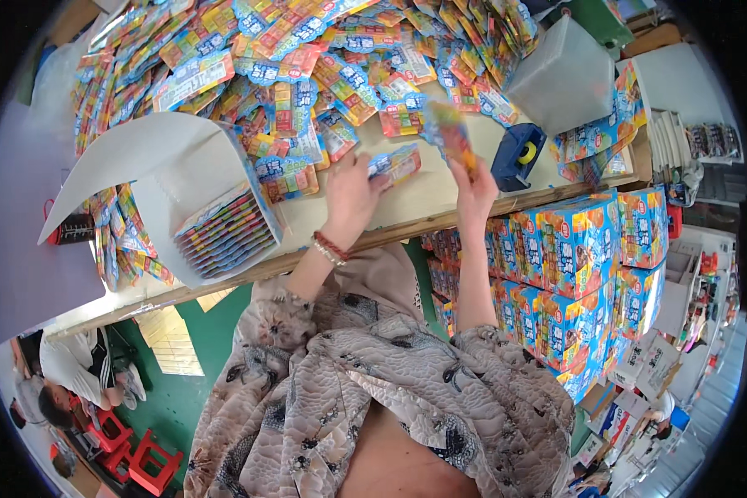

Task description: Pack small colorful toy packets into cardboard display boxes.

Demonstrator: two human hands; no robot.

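While heap of packets (pixel 286 104) spreads across upper left and top centre of frame, red stools (pixel 153 461) stand at lower left. White box (pixel 162 189), left of centre, flap raised, holds packet row (pixel 228 232). Near centre, left hand (pixel 350 192) pinches left end of printed packet (pixel 404 163) over bench (pixel 427 199), fingers closed. Right of it, right hand (pixel 476 192), fingers closed, grips lower end of blurred packet (pixel 451 134). Blue tape dispenser (pixel 509 166) sits beside; frosted bin (pixel 563 79), upper right; stacked cartons (pixel 573 241), centre right.

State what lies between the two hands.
In the head view: a colourful packet against the left hand, then bare tabletop up to the right hand, which holds a blurred packet.
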